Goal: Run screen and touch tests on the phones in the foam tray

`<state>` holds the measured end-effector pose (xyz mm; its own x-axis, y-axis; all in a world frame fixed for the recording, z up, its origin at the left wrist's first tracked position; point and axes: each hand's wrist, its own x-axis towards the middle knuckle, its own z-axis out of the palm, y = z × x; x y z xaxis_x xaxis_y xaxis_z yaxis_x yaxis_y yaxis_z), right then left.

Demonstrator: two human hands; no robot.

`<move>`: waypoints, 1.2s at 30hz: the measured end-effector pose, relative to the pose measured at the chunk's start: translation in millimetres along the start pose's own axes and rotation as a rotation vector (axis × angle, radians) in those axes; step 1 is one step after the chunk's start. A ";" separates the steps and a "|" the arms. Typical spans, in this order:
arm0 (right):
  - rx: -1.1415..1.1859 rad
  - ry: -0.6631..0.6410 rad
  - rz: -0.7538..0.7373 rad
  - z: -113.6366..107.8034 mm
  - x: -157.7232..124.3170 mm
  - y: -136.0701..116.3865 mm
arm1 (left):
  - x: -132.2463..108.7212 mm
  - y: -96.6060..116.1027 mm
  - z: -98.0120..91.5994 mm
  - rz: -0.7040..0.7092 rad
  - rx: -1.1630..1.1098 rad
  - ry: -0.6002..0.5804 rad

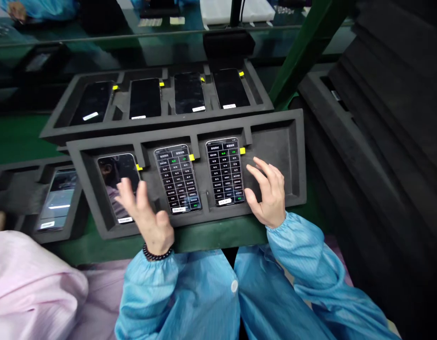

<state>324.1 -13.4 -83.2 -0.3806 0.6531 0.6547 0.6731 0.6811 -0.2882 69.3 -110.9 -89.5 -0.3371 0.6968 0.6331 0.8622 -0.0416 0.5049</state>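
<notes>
Before me a black foam tray [221, 218] holds three phones in separate compartments; its right-hand compartment has no phone. The left phone [114, 177] has a dark, reflective screen. Lit grids of text with some green entries fill the middle phone [177, 179] and the right phone [225, 172]. Each phone bears a yellow tab and a small white label. My left hand [147, 212] is open over the lower part of the left phone, partly covering it. My right hand [269, 191], fingers apart and holding nothing, hovers just right of the right phone.
Behind it, another foam tray [161, 123] carries several dark phones. To the left, a tray [23, 210] with a phone [58, 198] lies near a person's pink sleeve [30, 283]. A green post [306, 47] and stacked black foam trays [391, 118] stand at right.
</notes>
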 end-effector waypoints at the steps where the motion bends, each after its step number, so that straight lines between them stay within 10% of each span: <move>1: 0.014 0.011 -0.004 0.2 -0.6 0.5 | 3.9 -6.7 -5.8 -0.043 0.025 0.074; 4: 0.030 0.020 -0.017 0.8 -1.7 1.6 | 21.4 -39.2 -25.7 -0.233 0.152 0.237; 10: 0.037 0.019 -0.017 0.8 -1.2 7.1 | 38.7 -88.7 -50.7 -0.673 0.023 0.009; 20: 0.079 0.063 0.028 -1.1 -2.8 17.5 | 41.5 -34.5 -24.8 -0.561 0.453 -0.149; 30: 0.103 0.067 0.031 0.8 -3.5 18.3 | 51.5 -27.0 -10.0 -0.653 0.535 -0.032; 36: 0.117 0.067 0.040 0.9 -3.9 18.8 | 53.5 -53.0 -44.0 -0.200 0.249 -0.036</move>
<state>337.7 -2.9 -91.8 -0.3092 0.6597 0.6850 0.6070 0.6914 -0.3918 -11.1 -103.0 -56.6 -0.5000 0.6981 0.5125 0.8474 0.2723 0.4558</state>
